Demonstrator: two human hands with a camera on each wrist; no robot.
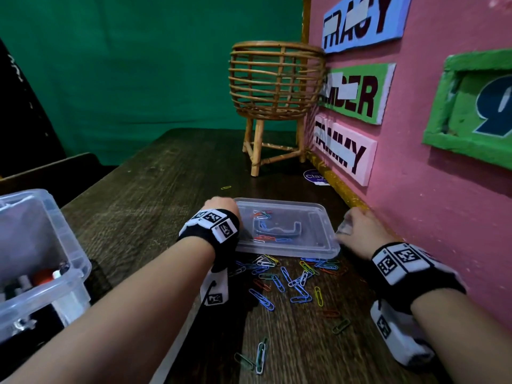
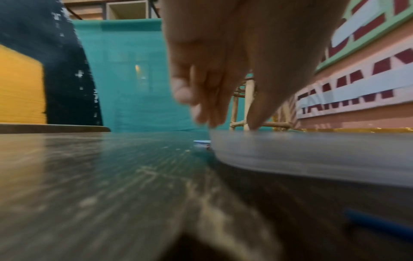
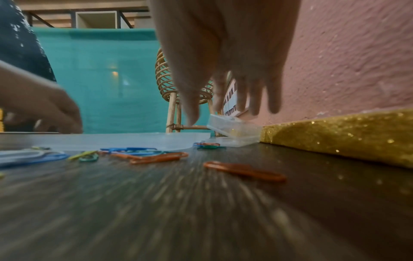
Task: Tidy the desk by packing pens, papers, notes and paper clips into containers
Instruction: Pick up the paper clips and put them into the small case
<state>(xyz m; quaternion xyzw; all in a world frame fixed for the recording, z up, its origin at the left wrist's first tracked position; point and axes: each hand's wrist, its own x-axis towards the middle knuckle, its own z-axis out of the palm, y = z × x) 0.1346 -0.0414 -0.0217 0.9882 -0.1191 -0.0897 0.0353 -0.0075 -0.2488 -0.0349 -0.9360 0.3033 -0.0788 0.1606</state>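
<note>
A clear plastic lid [image 1: 318, 239] with a moulded handle lies flat on the dark wooden desk, a few coloured paper clips showing through it. Several more paper clips [image 1: 291, 281] are scattered in front of it. My left hand [image 1: 221, 206] is at the lid's far left corner; its thumb [image 2: 252, 123] touches the lid's rim [image 2: 312, 150] while the other fingers hang loosely curled beside the edge. My right hand [image 1: 357, 231] is at the lid's right end, its fingers [image 3: 252, 104] pointing straight down over a small clear box [image 3: 234, 130]. Whether they touch the box is blurred.
A clear tub [image 1: 55, 217] holding markers stands at the left desk edge. A wicker basket on legs [image 1: 277, 87] is at the back. A pink board [image 1: 415, 189] with a gold glitter strip [image 3: 335, 137] walls the right side. One yellow clip [image 1: 225, 187] lies behind the lid.
</note>
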